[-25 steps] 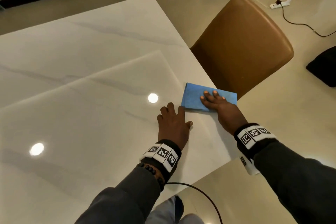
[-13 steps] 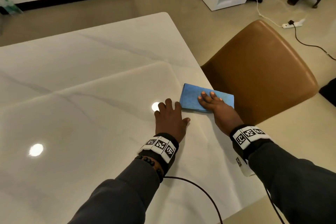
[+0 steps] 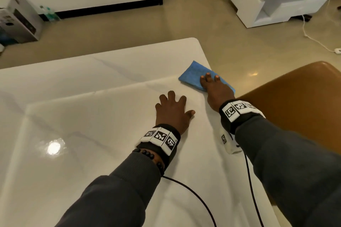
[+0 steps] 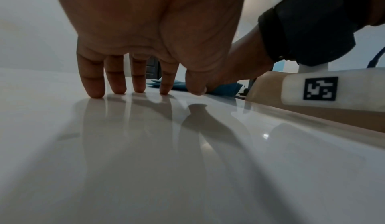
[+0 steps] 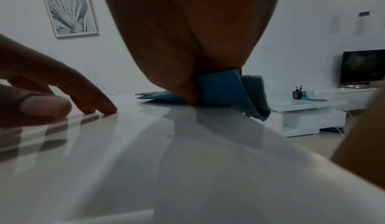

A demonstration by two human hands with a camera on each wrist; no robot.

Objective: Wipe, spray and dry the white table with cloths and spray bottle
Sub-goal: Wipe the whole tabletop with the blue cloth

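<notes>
A folded blue cloth (image 3: 193, 73) lies flat on the white table (image 3: 92, 116) near its far right edge, one corner hanging over that edge (image 5: 256, 99). My right hand (image 3: 212, 86) presses straight fingers down on the cloth. My left hand (image 3: 173, 107) rests flat on the bare table just left of it, fingers spread and fingertips (image 4: 95, 92) touching the glossy top. The cloth (image 4: 179, 85) shows beyond the left thumb in the left wrist view. No spray bottle is in view.
A brown leather chair (image 3: 295, 107) stands against the table's right side. A white low cabinet (image 3: 273, 0) is beyond on the floor, with a cord and power strip (image 3: 336, 49). A box (image 3: 16, 16) sits at the far left. Cables (image 3: 193, 195) trail across the near table.
My right hand has slid the blue cloth away from me along the right edge toward the far corner. The left hand has stayed flat on the table. My head has tipped up.
</notes>
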